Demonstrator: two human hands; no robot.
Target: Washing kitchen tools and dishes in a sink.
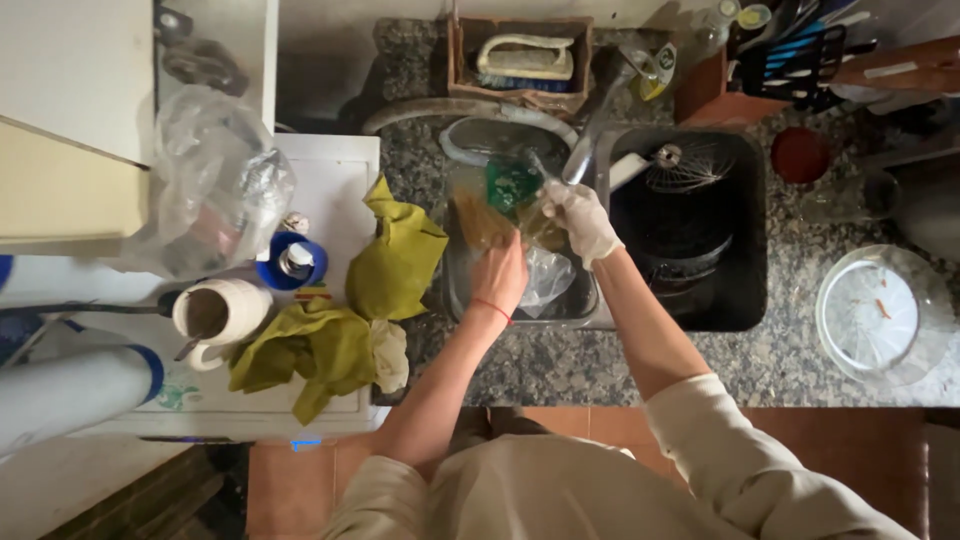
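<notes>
- The person stands at a speckled granite counter (560, 365) and reaches both arms forward over a small metal basin (585, 305) that sits just left of a deep dark sink (740, 290).
- The left hand (500, 275), bare with a thin red band at the wrist, is closed around the near side of a clear glass vessel (480, 215); it looks like a jar or tumbler, but the blur makes this hard to tell.
- The right hand (580, 220), in a pale glove, is clenched on a green scrubbing sponge (512, 185) and presses it against the far, upper part of the glass.
- The glass is held above the basin, directly ahead of the body and between the two hands: left hand nearer the person, right hand beyond and slightly to the right.
- Its long axis seems to run tilted from near-left to far-right, though I cannot be sure.
- A crumpled clear plastic bag (548, 280) lies in the basin just under the hands.
- The tap spout (590, 150) reaches in from behind, just beside the gloved hand.
- Left of the basin lie yellow-green cloths (395, 265), a white mug (220, 315) and a blue-capped bottle (292, 262), all well apart from the hands.
- A clear glass lid (880, 315) rests on the counter far right.
</notes>
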